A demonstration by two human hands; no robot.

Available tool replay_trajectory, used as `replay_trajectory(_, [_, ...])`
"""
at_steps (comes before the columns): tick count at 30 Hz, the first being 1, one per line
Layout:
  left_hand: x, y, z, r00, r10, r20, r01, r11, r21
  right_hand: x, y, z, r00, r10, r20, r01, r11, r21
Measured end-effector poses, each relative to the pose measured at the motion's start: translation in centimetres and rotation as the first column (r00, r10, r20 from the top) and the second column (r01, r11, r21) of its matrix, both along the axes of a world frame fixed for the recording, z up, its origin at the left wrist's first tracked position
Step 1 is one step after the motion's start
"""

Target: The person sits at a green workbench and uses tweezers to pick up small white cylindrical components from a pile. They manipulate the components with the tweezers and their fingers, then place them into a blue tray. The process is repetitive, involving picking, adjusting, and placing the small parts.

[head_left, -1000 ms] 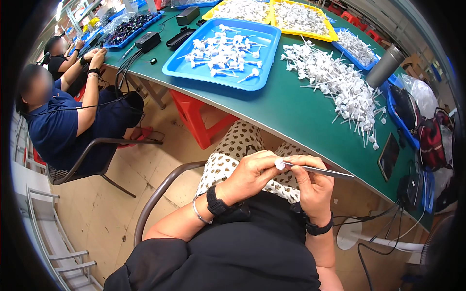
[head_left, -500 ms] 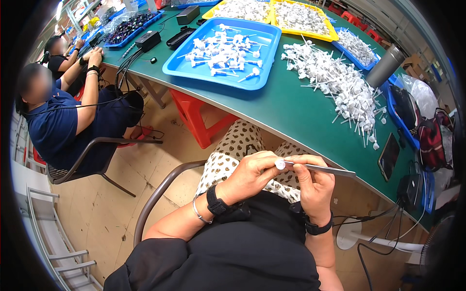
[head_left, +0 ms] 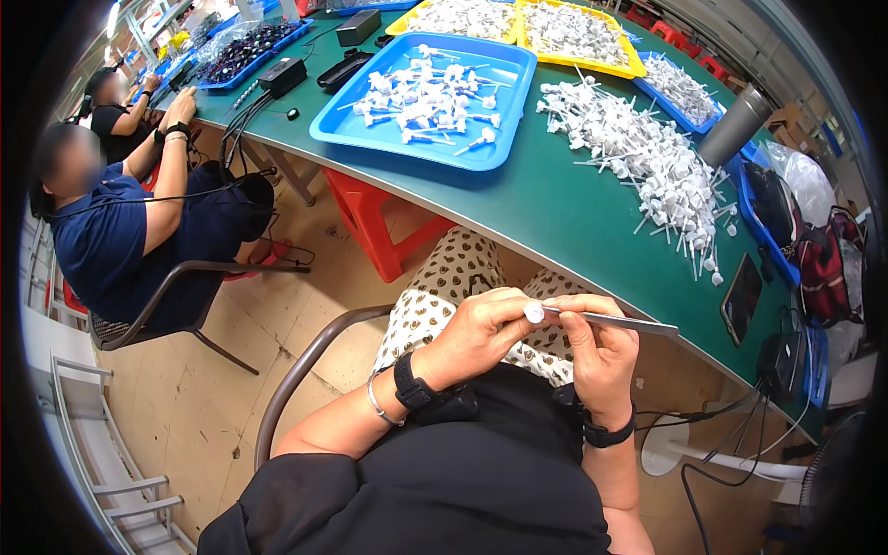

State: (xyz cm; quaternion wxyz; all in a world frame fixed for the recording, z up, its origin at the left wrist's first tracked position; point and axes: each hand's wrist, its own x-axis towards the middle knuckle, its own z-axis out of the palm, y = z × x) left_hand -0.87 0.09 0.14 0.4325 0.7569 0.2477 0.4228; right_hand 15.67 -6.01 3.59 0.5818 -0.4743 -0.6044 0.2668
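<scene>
My left hand (head_left: 476,335) pinches a small white plastic part (head_left: 534,314) by the fingers, its round end facing up; the rest of it is hidden. A flat, narrow metal blade (head_left: 640,326) is gripped between the thumb and fingers of my right hand (head_left: 603,361). One end of the blade meets the white part, and the other sticks out to the right. Both hands are close together above my lap, short of the table edge. Similar white parts with thin stems lie in a blue tray (head_left: 330,126) and in a loose pile (head_left: 638,153) on the green table.
Yellow trays (head_left: 633,69) of white parts stand at the back. A grey metal flask (head_left: 735,127) and a phone (head_left: 742,298) are on the right. Cables (head_left: 242,120) hang over the table's left edge near a red stool (head_left: 365,222). A co-worker (head_left: 139,217) sits on the left.
My hands, the white part and the blade show almost no movement. The co-worker's hands on the left have shifted slightly.
</scene>
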Motion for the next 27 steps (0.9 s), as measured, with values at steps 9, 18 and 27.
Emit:
replay_trajectory(9, [0.0, -0.1, 0.1, 1.000, 0.023, -0.017, -0.022, 0.999, 0.027, -0.2, 0.1, 0.0, 1.000, 0.008, 0.025, -0.009, 0.999, 0.048])
replay_trajectory(18, [0.2, -0.1, -0.1, 1.000, 0.002, 0.008, -0.002, 1.000, 0.029, 0.2, 0.5, 0.4, 0.986, 0.027, 0.167, -0.048, 0.992, 0.120])
replay_trajectory(27, [0.1, 0.3, -0.1, 0.999, -0.042, 0.025, 0.041, 0.998, 0.037, 0.4, 0.1, 1.2, 0.989, 0.050, 0.140, -0.059, 0.996, 0.062])
